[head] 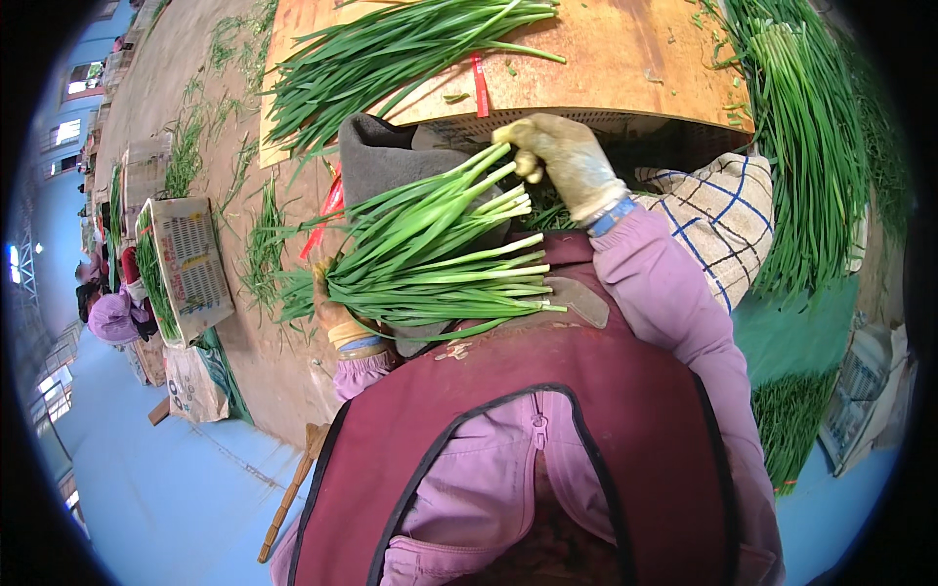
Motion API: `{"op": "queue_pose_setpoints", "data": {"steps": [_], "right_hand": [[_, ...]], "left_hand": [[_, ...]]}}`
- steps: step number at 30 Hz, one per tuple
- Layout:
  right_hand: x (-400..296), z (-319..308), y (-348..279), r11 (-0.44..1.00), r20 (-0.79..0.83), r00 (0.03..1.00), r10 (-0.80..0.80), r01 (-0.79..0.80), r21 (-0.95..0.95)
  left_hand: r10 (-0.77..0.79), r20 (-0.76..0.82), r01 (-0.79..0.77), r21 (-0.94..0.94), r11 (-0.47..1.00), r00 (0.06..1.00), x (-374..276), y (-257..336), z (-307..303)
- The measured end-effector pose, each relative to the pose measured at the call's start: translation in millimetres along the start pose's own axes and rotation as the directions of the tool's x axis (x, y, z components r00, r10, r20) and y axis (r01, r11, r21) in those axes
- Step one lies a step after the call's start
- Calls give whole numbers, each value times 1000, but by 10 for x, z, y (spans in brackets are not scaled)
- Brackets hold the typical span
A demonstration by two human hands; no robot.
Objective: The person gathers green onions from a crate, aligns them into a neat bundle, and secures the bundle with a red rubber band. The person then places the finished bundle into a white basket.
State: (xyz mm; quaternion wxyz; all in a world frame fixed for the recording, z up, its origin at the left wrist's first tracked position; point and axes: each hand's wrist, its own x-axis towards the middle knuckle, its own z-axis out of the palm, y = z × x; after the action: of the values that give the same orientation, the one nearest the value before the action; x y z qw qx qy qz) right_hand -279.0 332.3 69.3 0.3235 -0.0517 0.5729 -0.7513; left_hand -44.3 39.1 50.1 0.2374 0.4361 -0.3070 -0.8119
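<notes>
My gloved left hand (pixel 333 311) is closed around the leafy part of a bunch of long green garlic chives (pixel 432 256), which fans out over my lap with the pale stem ends to the right. At the upper stem ends is my gloved right hand (pixel 560 161), its thumb and fingers bent close to one pale tip; whether it pinches that stem cannot be told. Another pile of the green stalks (pixel 396 58) lies on the wooden board (pixel 608 58) in front of me. A red strip (pixel 480 84) hangs at the board's edge, and another red strip (pixel 322 216) is beside my lap.
More long stalks (pixel 806 146) are heaped at the right, beside a checked cloth (pixel 718 220). A plastic crate (pixel 194 271) with greens stands at the left, above a white sack (pixel 194 384). Scraps litter the floor (pixel 249 351). A co-worker (pixel 113 315) is at the far left.
</notes>
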Motion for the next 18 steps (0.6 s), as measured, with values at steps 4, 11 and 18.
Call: {"op": "queue_pose_setpoints", "data": {"steps": [4, 11, 18], "right_hand": [[-194, -65, 7, 980, 417, 901, 123, -177, 95], [-179, 193, -66, 988, 375, 919, 124, -79, -133], [-4, 378, 71, 660, 106, 925, -366, 338, -670]], "left_hand": [[-18, 4, 18, -35, 999, 1000, 95, 4, -159], [50, 190, -25, -135, 991, 980, 230, 182, -263], [17, 231, -12, -25, 1000, 973, 292, 272, -164]]}}
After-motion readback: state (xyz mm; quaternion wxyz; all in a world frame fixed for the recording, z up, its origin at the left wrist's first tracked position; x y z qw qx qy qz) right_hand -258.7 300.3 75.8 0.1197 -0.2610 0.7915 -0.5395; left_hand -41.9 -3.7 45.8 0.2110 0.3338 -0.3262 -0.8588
